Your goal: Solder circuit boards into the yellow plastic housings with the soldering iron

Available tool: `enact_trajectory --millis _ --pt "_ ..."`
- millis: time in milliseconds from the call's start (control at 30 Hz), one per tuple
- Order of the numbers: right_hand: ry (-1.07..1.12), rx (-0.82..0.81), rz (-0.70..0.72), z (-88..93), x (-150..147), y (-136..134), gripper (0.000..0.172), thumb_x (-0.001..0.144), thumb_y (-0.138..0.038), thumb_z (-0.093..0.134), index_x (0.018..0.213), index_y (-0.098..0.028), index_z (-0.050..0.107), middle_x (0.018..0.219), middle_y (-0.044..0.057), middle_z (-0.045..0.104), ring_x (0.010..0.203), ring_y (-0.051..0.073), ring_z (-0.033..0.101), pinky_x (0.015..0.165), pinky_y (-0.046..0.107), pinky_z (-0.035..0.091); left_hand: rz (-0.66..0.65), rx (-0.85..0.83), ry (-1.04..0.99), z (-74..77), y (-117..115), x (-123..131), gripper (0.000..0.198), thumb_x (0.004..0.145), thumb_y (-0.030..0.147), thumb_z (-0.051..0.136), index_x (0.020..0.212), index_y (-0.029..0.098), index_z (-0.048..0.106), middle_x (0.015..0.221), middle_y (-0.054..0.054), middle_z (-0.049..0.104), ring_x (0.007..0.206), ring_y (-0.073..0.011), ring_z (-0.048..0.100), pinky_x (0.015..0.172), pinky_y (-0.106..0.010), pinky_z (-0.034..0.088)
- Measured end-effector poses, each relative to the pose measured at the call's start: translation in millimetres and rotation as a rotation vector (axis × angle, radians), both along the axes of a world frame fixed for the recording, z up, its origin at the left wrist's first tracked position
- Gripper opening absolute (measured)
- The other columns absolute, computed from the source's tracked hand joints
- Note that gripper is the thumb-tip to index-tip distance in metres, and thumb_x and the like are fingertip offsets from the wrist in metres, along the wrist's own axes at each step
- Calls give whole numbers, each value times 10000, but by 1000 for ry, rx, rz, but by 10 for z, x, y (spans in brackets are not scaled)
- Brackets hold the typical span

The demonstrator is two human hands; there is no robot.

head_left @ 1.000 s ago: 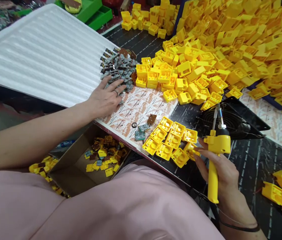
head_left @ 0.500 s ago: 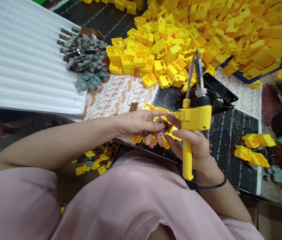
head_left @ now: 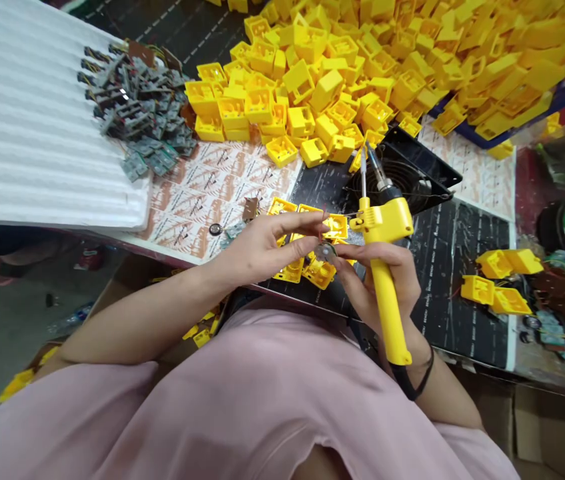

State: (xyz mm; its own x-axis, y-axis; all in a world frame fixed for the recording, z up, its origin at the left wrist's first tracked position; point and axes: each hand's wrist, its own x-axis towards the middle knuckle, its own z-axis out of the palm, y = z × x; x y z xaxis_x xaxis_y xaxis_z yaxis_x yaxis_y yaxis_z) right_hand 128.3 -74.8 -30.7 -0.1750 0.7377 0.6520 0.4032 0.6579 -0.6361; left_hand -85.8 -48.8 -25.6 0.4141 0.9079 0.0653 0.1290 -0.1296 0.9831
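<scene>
R hand is gripping the yellow soldering gun, w/ thumb + index apparently also pinching a small round part at their tips. L hand is holding its thumb and fingers narrow, close by the part's thin red wire; can't tell if they're gripping it. Part is sitting btwn the two hands' fingertips, over the yellow housings. It's looking prob. light and stiff, maybe slippery; wire's seeming soft, likely fragile where it joins. Best holding it by the rim, not by the wire.
</scene>
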Motion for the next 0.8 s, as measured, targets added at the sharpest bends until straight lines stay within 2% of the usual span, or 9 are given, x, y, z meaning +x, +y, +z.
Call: enact_trajectory --millis 100,167,267,367,433,500,600,667,800 --pt "26 -10 -29 10 57 -19 359 922 -109 777 1188 -277 603 1045 -22 795 885 178 818 825 301 693 -140 -88 -14 -87 9 -1 655 918 409 730 1516 183 590 1273 -122 782 1216 -251 740 1054 -373 593" --pt "-25 47 -31 54 119 -2 366 913 -86 775 1176 -280 612 1031 -29 799 863 173 818 791 279 685 -163 -82 22 -86 4 -47 665 901 361 733 1519 177 568 1089 -82 796 1031 -204 769 950 -322 605" --pt "-159 98 -13 137 193 36 349 903 -68 774 1132 -278 615 986 -40 806 820 155 812 738 236 661 -51 -17 66 43 7 -143 514 952 337 655 1437 168 620 929 -39 762 841 -159 738 795 -276 594" --pt "-233 62 6 184 197 34 341 900 -80 782 1117 -280 610 952 -52 804 787 139 801 732 216 653 99 171 185 176 42 -206 351 957 296 632 1277 184 722 1075 -66 784 972 -174 742 912 -309 598" --pt "-182 23 38 182 164 5 338 905 -95 782 1128 -283 614 955 -50 800 783 141 798 745 228 666 183 231 195 160 76 -203 273 942 306 657 1163 187 766 1169 -80 784 1056 -192 735 976 -334 596" --pt "-65 -31 71 160 125 -29 339 915 -109 779 1155 -286 618 986 -35 796 807 150 802 779 256 683 178 108 73 52 100 -166 268 931 388 709 1075 174 780 1122 -90 797 1010 -202 756 920 -333 624" --pt "98 -106 69 119 83 -55 368 912 -103 785 1182 -288 615 1010 -26 787 844 152 805 803 274 693 16 -237 -143 -148 88 -98 461 920 597 736 1039 157 804 1005 -110 824 925 -236 800 814 -337 659" --pt "156 -134 58 99 71 -51 372 906 -93 788 1175 -278 610 1010 -22 783 861 153 806 791 270 691 -78 -275 -155 -214 44 -74 540 940 667 696 1104 170 827 1097 -133 836 1056 -284 806 910 -386 664" --pt "150 -146 28 75 48 -45 346 909 -89 778 1150 -267 605 1009 -20 783 873 158 808 805 277 685 -50 109 -48 -135 -66 -43 493 1029 572 625 1363 239 766 1505 -108 684 1467 -285 604 1282 -444 443"
